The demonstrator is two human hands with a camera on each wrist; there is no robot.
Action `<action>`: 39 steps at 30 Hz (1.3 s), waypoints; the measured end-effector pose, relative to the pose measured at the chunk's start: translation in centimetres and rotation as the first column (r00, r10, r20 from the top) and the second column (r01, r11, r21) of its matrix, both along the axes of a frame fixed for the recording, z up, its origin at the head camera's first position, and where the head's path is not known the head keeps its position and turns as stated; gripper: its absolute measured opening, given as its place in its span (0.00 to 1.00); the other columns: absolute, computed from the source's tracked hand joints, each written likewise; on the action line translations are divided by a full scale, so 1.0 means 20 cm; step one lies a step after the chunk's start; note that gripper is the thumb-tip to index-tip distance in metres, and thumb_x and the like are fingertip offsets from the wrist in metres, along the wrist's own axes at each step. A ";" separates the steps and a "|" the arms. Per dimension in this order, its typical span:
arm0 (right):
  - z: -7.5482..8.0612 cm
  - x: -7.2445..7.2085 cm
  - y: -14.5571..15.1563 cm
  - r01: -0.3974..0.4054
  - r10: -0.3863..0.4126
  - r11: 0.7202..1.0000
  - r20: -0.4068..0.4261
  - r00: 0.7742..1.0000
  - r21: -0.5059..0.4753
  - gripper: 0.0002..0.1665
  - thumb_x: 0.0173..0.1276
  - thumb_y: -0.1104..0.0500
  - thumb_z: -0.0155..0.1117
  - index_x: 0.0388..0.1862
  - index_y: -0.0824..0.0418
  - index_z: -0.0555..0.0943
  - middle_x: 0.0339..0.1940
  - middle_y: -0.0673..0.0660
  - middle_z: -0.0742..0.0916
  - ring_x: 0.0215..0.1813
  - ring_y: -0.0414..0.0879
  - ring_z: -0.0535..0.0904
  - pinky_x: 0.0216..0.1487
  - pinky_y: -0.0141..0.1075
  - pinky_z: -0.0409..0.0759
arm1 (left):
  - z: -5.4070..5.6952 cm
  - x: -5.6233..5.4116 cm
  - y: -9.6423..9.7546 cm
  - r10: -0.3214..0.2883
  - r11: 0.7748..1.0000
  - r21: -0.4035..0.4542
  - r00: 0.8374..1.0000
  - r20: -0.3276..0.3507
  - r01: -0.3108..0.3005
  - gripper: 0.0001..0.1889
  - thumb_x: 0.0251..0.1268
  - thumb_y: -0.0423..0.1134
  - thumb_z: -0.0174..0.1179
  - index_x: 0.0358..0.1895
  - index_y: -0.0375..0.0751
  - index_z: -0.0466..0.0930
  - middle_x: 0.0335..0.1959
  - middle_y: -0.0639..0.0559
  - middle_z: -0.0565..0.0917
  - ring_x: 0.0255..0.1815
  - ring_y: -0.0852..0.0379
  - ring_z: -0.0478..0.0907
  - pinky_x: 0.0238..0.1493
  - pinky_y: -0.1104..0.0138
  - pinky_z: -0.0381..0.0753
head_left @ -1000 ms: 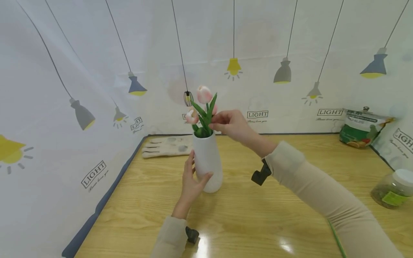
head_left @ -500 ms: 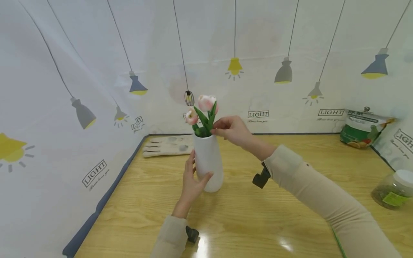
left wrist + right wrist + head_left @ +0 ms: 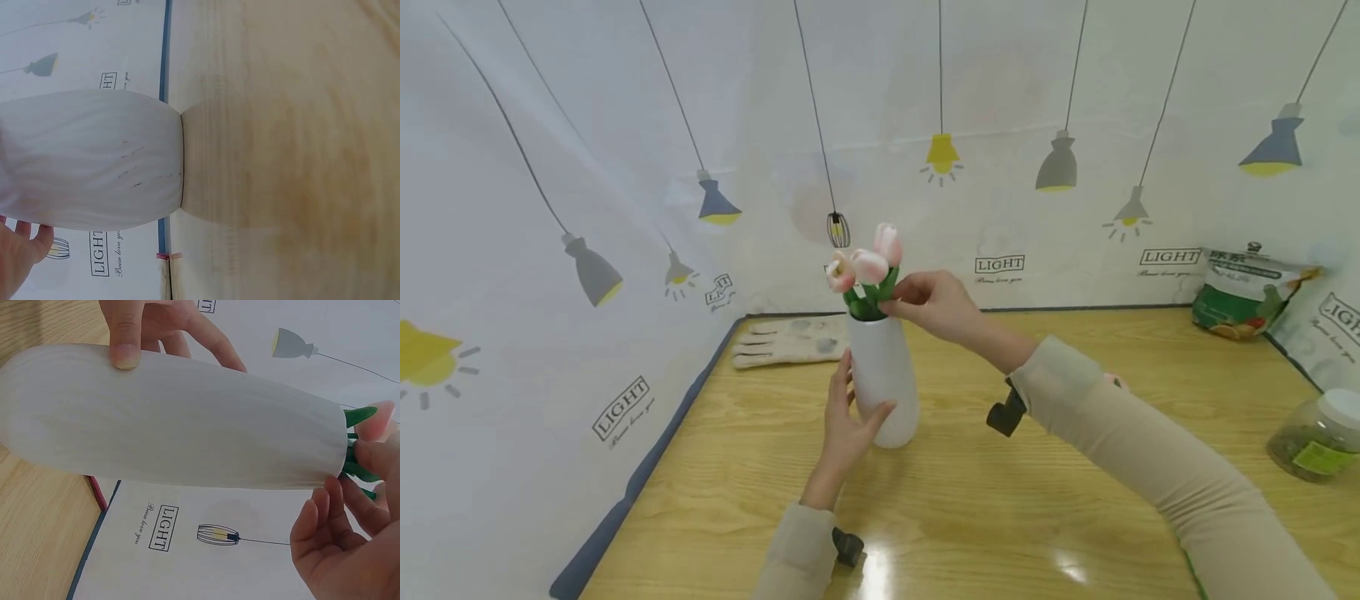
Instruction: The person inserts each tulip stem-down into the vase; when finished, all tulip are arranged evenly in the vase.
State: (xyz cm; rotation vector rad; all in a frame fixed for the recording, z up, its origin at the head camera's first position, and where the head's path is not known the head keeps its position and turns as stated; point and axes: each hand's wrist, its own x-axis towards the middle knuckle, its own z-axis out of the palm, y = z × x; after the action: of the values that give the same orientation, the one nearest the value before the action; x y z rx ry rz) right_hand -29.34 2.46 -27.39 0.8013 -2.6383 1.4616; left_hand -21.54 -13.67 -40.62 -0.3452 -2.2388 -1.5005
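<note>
A white vase [image 3: 882, 383] stands upright on the wooden table. My left hand [image 3: 847, 421] holds it from the left, thumb across its front and fingers round the side; in the right wrist view the left thumb [image 3: 125, 353] presses on the vase wall. Several pink-and-white artificial tulips [image 3: 868, 267] with green leaves rise from the vase mouth. With thumb and fingers my right hand [image 3: 940, 307] pinches a tulip's green stem or leaf just above the rim. The right wrist view shows other right-hand fingers [image 3: 331, 506] near the rim. Stem ends inside the vase are hidden.
A pale work glove [image 3: 790, 340] lies behind the vase, at the left. Farther right are a green-and-white food pouch [image 3: 1243, 296] and a lidded jar [image 3: 1317, 437]. A pink blossom [image 3: 1116, 381] peeks past the right sleeve. A lamp-printed curtain [image 3: 1000, 217] encloses the table's back.
The tallest tulip has sunk lower, and the blossoms have turned and shifted about. My right hand has moved slightly down towards the rim. The left hand and vase have stayed put.
</note>
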 end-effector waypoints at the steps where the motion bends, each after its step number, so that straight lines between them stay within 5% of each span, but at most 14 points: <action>1: 0.00 0.00 0.00 -0.002 0.002 1.000 -0.014 1.000 0.000 0.15 0.57 0.50 0.62 0.37 0.59 0.81 0.30 0.56 0.84 0.30 0.43 0.74 0.31 0.31 0.74 | 0.00 0.00 0.00 -0.001 1.000 0.002 1.000 -0.001 0.001 0.45 0.51 0.33 0.63 0.69 0.41 0.43 0.66 0.38 0.55 0.62 0.39 0.58 0.58 0.45 0.64; 18: -0.02 0.01 0.14 -0.046 0.051 0.998 -0.110 0.993 0.054 0.11 0.59 0.52 0.61 0.36 0.57 0.81 0.28 0.55 0.84 0.27 0.43 0.74 0.28 0.33 0.73 | 0.01 0.03 0.00 0.024 1.000 0.000 1.000 0.017 -0.024 0.44 0.52 0.33 0.62 0.69 0.43 0.43 0.66 0.40 0.56 0.63 0.40 0.59 0.59 0.47 0.63; 24: -0.01 0.02 0.46 -0.005 0.053 0.974 -0.205 0.977 0.228 0.07 0.59 0.56 0.62 0.33 0.58 0.81 0.28 0.53 0.85 0.30 0.42 0.76 0.33 0.33 0.75 | -0.05 -0.03 -0.02 0.017 1.000 0.004 1.000 -0.020 -0.016 0.45 0.50 0.33 0.63 0.69 0.44 0.44 0.66 0.40 0.56 0.62 0.41 0.60 0.58 0.47 0.65; 29: -0.05 0.00 0.83 0.117 -0.014 0.908 -0.250 0.968 0.402 0.09 0.60 0.56 0.60 0.34 0.60 0.81 0.28 0.53 0.85 0.27 0.39 0.75 0.30 0.33 0.74 | -0.10 -0.09 -0.04 0.023 1.000 0.001 0.998 -0.058 -0.023 0.46 0.49 0.36 0.65 0.69 0.53 0.44 0.66 0.45 0.57 0.63 0.44 0.60 0.58 0.48 0.66; 35: -0.15 -0.03 1.23 0.223 -0.162 0.837 -0.163 0.973 0.501 0.17 0.63 0.53 0.56 0.40 0.66 0.79 0.32 0.60 0.84 0.27 0.43 0.75 0.27 0.36 0.72 | -0.11 -0.10 -0.05 0.022 1.000 0.000 0.997 -0.074 -0.022 0.46 0.50 0.37 0.64 0.69 0.56 0.44 0.66 0.44 0.57 0.62 0.43 0.60 0.56 0.47 0.67; 39: -0.26 -0.01 1.39 0.219 -0.234 0.817 -0.041 0.971 0.533 0.23 0.64 0.48 0.54 0.43 0.68 0.78 0.32 0.61 0.85 0.28 0.42 0.77 0.26 0.36 0.74 | -0.12 -0.09 -0.04 0.015 1.000 0.011 0.999 -0.052 -0.015 0.46 0.50 0.37 0.64 0.69 0.58 0.43 0.66 0.44 0.57 0.62 0.43 0.60 0.56 0.47 0.67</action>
State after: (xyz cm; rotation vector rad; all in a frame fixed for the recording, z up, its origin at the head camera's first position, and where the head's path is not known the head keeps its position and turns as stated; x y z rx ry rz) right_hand -29.56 30.36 -32.50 0.4476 -3.0698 0.6789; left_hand -23.30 -14.41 -43.01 -0.3596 -2.1876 -1.4779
